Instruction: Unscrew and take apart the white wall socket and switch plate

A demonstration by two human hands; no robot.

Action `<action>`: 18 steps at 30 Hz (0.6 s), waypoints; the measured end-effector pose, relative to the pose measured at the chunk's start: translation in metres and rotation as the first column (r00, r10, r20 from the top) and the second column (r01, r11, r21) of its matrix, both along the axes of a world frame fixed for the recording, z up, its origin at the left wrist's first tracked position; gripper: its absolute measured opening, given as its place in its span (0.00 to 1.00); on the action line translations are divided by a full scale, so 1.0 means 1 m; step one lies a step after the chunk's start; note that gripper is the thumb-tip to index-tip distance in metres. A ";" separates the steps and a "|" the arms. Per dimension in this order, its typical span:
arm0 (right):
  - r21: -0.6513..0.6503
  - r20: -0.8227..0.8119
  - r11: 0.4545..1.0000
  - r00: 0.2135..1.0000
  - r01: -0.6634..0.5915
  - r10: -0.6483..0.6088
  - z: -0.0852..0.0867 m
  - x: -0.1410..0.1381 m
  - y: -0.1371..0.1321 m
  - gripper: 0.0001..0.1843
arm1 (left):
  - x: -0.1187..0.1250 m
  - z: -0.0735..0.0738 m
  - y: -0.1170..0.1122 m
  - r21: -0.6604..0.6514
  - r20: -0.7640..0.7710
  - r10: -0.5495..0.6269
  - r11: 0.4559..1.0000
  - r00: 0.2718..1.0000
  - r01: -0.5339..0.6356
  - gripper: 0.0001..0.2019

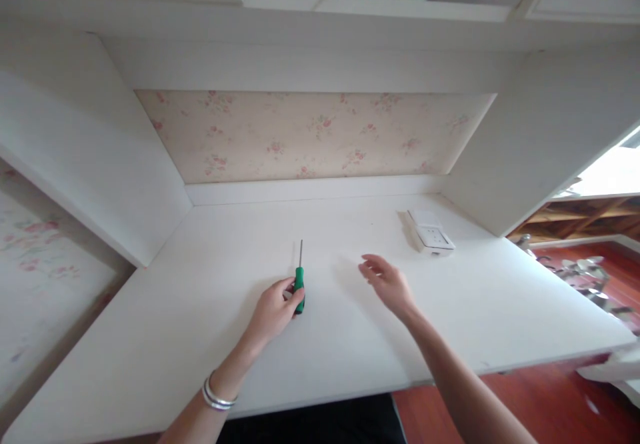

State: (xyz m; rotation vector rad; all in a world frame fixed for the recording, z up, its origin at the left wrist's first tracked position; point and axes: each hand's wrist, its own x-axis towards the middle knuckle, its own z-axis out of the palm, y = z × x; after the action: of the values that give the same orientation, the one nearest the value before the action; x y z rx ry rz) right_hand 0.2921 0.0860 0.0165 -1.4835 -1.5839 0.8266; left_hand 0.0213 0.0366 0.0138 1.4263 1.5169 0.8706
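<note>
The left hand [273, 307] is curled in a grip, its index finger [286, 283] foremost and the thumb [296, 299] just behind that, tip pressing inwards; the left wrist [239, 361] lies behind and to the left of these fingers, the left forearm [193, 424] running back from it; the right hand [391, 289] is apart, to the right of the left fingers; its own fingers [373, 263] are loosely bent, tips turned leftwards; the right wrist [413, 317] is behind and right of them, the right forearm [463, 381] slanting back.
</note>
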 end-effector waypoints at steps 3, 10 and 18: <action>0.215 0.211 0.917 0.901 0.335 -0.379 0.013 0.066 0.041 0.23 | 0.007 0.000 0.013 0.036 -0.039 -0.012 0.999 0.999 0.013 0.21; 0.104 0.616 0.855 0.642 0.508 -0.456 0.022 0.153 0.086 0.51 | 0.019 -0.009 0.026 0.165 -0.287 0.034 0.986 0.957 0.014 0.16; -0.093 0.700 0.836 0.632 0.542 -0.332 0.006 0.171 0.104 0.49 | 0.014 -0.010 0.025 0.298 -0.405 0.154 0.954 0.901 -0.029 0.10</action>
State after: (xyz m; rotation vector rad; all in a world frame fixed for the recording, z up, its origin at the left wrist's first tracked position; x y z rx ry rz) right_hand 0.4626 0.1898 0.0226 -2.4727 -1.4708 0.2335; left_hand 0.0358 0.0613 0.0034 1.8607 1.8506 0.9031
